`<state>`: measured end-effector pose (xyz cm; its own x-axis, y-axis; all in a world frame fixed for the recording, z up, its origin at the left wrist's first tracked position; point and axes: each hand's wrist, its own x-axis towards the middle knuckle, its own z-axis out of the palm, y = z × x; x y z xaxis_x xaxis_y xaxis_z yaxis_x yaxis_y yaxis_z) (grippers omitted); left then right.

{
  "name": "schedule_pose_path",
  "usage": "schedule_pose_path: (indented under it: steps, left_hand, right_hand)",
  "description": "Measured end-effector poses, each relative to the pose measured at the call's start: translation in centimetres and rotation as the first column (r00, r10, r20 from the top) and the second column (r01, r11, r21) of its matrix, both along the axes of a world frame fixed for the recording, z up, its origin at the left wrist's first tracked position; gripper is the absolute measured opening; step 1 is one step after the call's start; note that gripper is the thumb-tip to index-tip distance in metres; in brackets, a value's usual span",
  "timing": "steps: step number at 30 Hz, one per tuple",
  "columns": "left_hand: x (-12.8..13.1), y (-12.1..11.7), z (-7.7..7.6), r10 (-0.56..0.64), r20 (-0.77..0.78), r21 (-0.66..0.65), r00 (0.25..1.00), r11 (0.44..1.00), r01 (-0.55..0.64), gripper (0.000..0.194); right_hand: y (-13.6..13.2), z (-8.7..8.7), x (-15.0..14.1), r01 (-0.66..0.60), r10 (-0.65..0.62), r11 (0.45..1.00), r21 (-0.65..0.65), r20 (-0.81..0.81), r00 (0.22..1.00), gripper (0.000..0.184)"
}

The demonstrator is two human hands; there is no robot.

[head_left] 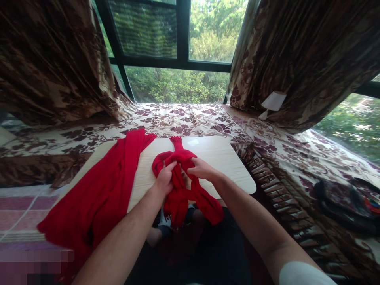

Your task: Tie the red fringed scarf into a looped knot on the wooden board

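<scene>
A red scarf [178, 192] with a fringed end lies bunched and looped at the near middle of the pale wooden table [237, 170]. Its lower part hangs over the near edge toward my lap. My left hand [165, 178] grips the loop from the left, thumb on top of the cloth. From the right, my right hand [202, 169] pinches the same scarf, its fingertips partly hidden in the folds. A larger spread of red cloth [109, 182] drapes across the table's left side and down over its near edge, beside my left forearm.
A window seat with a floral cover [184, 122] runs behind the table. On it stand a small white lamp [273, 101] at the right and a dark bag [344, 204] nearer me. Patterned curtains [56, 59] frame the window. Striped bedding [20, 213] lies at the left.
</scene>
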<state>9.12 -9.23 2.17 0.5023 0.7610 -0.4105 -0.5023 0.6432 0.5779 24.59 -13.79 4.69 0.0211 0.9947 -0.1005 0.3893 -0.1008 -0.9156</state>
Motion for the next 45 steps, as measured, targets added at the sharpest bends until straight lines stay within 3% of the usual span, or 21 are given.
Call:
schedule_pose_path:
  steps: [5,10,13,16,17,19,20,22,24,26,31,34,36,38,41,45]
  left_hand:
    - [-0.3,-0.1,1.9,-0.093,-0.105,-0.021,0.990,0.996,0.091,0.013]
    - [-0.9,1.7,2.1,-0.059,-0.051,-0.032,0.997,0.998,0.058,0.028]
    - [-1.7,3.2,1.8,0.018,0.009,-0.009,1.000,1.000,-0.018,0.033]
    - [-2.9,4.3,1.7,0.089,0.034,0.035,0.995,0.995,-0.090,0.035]
    - [-3.3,4.5,1.8,0.093,0.027,0.044,0.995,0.995,-0.094,0.035]
    - [-4.0,4.8,2.0,0.099,0.005,0.052,0.995,0.994,-0.099,0.035]
    - [-4.3,4.9,2.2,0.107,-0.002,0.056,0.994,0.993,-0.107,0.035]
    - [-4.7,5.1,2.8,0.125,-0.009,0.064,0.992,0.990,-0.124,0.035]
    - [-5.1,5.1,3.6,0.109,-0.024,0.083,0.994,0.991,-0.106,0.037]
    - [-5.4,5.1,4.7,0.077,-0.069,0.131,0.995,0.989,-0.067,0.036]
    - [-5.5,4.3,8.5,0.137,-0.157,0.336,0.978,0.939,-0.078,0.026]
    - [-5.0,3.6,10.4,0.117,-0.154,0.401,0.981,0.915,-0.046,0.031]
    - [-4.4,3.2,10.9,0.087,-0.145,0.468,0.986,0.883,-0.009,0.034]
    - [-3.8,3.0,10.6,0.106,-0.161,0.540,0.981,0.841,-0.002,0.040]
    - [-3.1,2.8,9.6,0.165,-0.195,0.561,0.967,0.828,-0.028,0.045]
    - [-3.1,2.9,9.0,0.128,-0.160,0.486,0.979,0.873,-0.035,0.043]
  right_hand:
    - [1.4,-0.6,-0.4,-0.066,0.065,0.995,0.082,0.011,0.998,0.047]
    - [1.8,1.5,0.4,-0.347,0.347,0.938,0.010,0.023,0.938,0.063]
    - [1.4,3.4,2.2,-0.444,0.439,0.892,-0.088,-0.073,0.896,0.052]
    - [0.6,5.0,4.4,-0.469,0.423,0.879,-0.084,-0.313,0.850,0.037]
    - [0.3,5.4,5.1,-0.405,0.364,0.913,-0.036,-0.375,0.853,0.032]
    - [-0.3,6.2,6.4,-0.144,0.179,0.983,0.112,-0.464,0.867,0.026]
    - [-0.5,6.5,7.0,0.030,0.075,0.980,0.197,-0.506,0.859,0.025]
    - [-0.9,7.1,8.1,0.312,-0.077,0.896,0.317,-0.580,0.811,0.025]
    - [-1.1,7.3,9.0,0.420,-0.141,0.838,0.348,-0.606,0.783,0.023]
    - [-1.2,7.2,9.7,0.397,-0.151,0.863,0.313,-0.589,0.794,0.019]
    - [-1.2,6.1,9.4,0.167,-0.094,0.978,0.126,-0.447,0.890,0.036]
    - [-0.5,6.0,8.4,0.084,-0.084,0.996,-0.012,-0.180,0.980,0.035]
    - [0.0,6.2,7.5,0.021,-0.015,0.997,-0.075,0.077,0.997,0.026]
    - [0.5,6.6,6.3,-0.112,0.144,0.986,-0.120,0.304,0.942,0.017]
    - [0.9,6.9,4.0,-0.312,0.371,0.929,-0.201,0.519,0.770,0.015]
    - [0.8,6.7,0.6,-0.334,0.328,0.933,-0.131,0.691,0.644,0.030]
